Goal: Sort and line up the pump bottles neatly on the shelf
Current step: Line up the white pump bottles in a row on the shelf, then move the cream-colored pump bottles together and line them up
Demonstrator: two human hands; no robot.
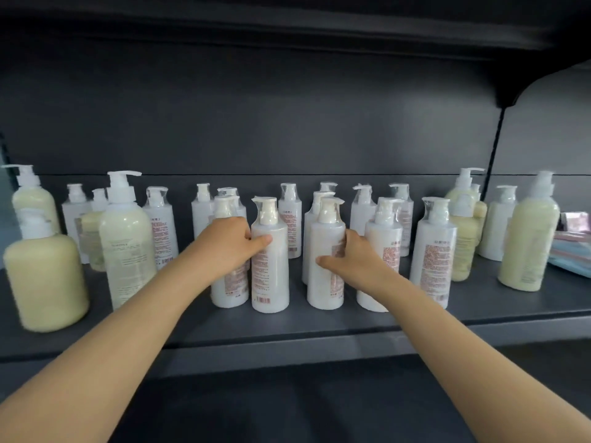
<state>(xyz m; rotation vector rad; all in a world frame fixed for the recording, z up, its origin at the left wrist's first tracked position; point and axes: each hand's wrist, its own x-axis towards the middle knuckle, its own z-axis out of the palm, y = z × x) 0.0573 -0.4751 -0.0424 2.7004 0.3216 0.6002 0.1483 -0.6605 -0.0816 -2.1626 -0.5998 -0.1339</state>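
Observation:
Several white pump bottles with red-printed labels stand in loose rows in the middle of the dark shelf (287, 327). My left hand (230, 243) grips one white bottle (270, 276) near the front, thumb across its face. My right hand (347, 257) wraps around a second white bottle (324, 282) just to the right, also upright. Cream-yellow pump bottles stand at both ends: a squat one (44, 282) and a tall one (126, 247) on the left, and a tall one (527, 247) on the right.
More white bottles crowd behind and beside the two held ones, such as one (433, 254) at the right. Flat coloured packets (572, 254) lie at the far right of the shelf. An upper shelf hangs overhead, and the shelf's front edge runs below my forearms.

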